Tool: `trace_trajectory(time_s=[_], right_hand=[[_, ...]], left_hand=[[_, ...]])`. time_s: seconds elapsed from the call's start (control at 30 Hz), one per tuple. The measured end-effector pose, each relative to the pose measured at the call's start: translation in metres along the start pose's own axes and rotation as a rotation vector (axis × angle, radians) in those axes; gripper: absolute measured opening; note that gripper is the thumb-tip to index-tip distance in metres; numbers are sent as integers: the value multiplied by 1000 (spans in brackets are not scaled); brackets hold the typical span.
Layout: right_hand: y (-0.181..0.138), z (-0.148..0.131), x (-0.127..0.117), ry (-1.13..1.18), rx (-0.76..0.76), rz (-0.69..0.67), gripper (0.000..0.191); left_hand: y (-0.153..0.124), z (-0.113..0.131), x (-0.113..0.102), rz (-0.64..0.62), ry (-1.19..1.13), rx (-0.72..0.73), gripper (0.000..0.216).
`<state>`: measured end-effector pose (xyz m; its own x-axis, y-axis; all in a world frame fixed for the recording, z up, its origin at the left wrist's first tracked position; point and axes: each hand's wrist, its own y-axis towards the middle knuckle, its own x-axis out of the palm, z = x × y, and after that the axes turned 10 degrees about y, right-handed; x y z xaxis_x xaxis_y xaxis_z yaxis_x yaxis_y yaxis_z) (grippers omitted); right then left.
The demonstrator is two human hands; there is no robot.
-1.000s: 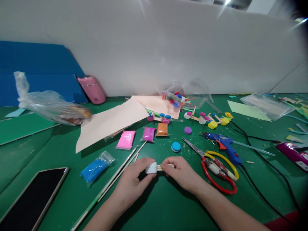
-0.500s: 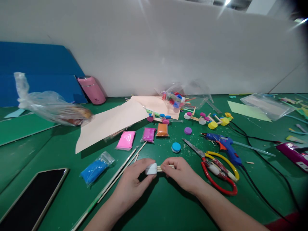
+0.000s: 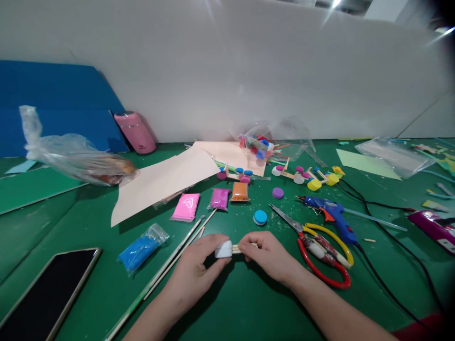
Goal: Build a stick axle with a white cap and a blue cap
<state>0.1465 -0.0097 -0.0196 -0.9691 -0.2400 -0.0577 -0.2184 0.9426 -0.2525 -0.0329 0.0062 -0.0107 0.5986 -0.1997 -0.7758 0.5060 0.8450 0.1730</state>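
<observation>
Between the thumb and fingers of my left hand (image 3: 197, 267) is a small white block with a rounded edge (image 3: 223, 249). My right hand (image 3: 265, 255) pinches a few short wooden sticks (image 3: 236, 248), whose left ends meet the white block. Whether the sticks go into it or only touch it, I cannot tell. Just beyond my hands lie a blue round cap (image 3: 260, 217) and a purple disc (image 3: 277, 192). Scissors (image 3: 316, 246) with red and yellow handles rest to the right of my right hand. Long thin sticks (image 3: 174, 258) lie beside my left hand.
Packets of pink (image 3: 186, 207), purple (image 3: 219, 199), orange (image 3: 240, 192) and blue clay (image 3: 140, 251) lie around. A blue glue gun (image 3: 330, 213) with a black cord is at right. Small wheeled models (image 3: 298, 175) stand farther back. A phone (image 3: 50, 293) lies at left, a pink bottle (image 3: 135, 132) behind.
</observation>
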Motion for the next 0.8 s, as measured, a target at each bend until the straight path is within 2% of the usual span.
trace_trajectory(time_s=[0.8], right_hand=[[-2, -4, 1, -28, -41, 23, 21]], left_hand=[[-1, 0, 2, 25, 19, 6, 22]])
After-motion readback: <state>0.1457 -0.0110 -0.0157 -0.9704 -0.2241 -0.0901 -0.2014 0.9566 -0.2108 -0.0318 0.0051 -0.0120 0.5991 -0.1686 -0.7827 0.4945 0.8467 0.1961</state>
